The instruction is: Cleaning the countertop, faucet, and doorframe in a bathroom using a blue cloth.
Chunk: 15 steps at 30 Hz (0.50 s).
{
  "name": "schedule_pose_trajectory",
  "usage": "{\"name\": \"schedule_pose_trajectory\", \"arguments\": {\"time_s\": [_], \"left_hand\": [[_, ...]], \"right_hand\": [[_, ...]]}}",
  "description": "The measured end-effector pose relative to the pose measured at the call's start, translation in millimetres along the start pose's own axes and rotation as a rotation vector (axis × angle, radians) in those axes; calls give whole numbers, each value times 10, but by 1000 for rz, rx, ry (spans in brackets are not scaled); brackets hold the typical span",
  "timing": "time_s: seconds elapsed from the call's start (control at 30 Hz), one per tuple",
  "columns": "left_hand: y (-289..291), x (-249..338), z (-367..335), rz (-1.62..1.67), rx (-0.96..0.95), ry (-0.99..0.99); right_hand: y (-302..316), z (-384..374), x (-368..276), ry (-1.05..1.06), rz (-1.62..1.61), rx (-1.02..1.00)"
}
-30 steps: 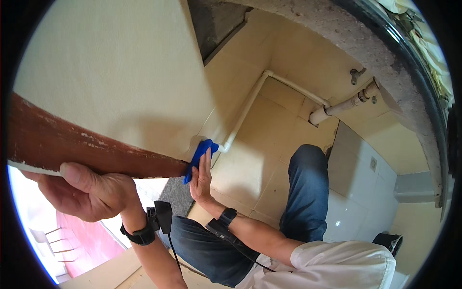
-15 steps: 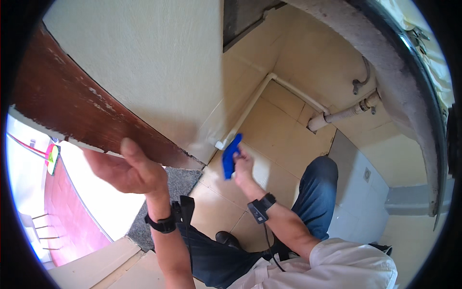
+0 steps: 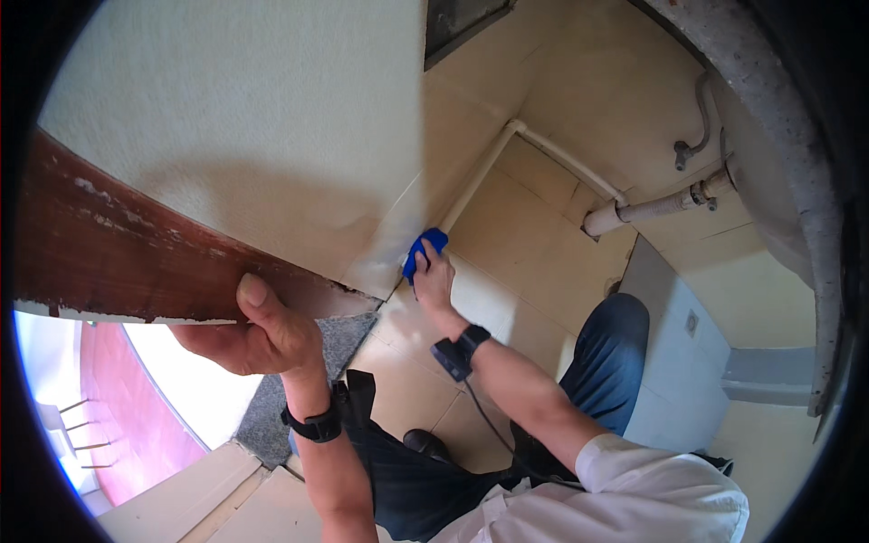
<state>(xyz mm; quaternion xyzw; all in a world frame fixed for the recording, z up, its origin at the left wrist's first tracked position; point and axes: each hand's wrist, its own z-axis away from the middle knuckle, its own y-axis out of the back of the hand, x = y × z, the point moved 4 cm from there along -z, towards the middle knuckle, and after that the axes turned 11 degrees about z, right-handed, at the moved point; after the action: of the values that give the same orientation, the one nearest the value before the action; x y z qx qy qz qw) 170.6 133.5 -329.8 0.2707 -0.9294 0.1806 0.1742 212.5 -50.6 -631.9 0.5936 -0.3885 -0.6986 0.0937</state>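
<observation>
Head view, right hand [image 3: 434, 282] pressing blue cloth [image 3: 422, 252], long axis upright

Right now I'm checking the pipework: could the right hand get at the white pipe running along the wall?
Probably yes: the right hand presses a blue cloth beside the white pipe, nothing between.

Blue cloth [image 3: 423, 253], bunched (partly hidden), pressed against cream door [image 3: 272, 154] lower corner
</observation>
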Motion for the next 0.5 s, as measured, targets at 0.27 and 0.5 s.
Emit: {"name": "schedule_pose_trajectory", "arguments": {"time_s": [0.27,0.5], "left_hand": [[-14,3,80,-90,-48,-35],[-17,-31,152,-14,-5,15]], "right_hand": [[212,-1212,233,-227,-130,223],[-157,-407,345,-493,-721,38]]}}
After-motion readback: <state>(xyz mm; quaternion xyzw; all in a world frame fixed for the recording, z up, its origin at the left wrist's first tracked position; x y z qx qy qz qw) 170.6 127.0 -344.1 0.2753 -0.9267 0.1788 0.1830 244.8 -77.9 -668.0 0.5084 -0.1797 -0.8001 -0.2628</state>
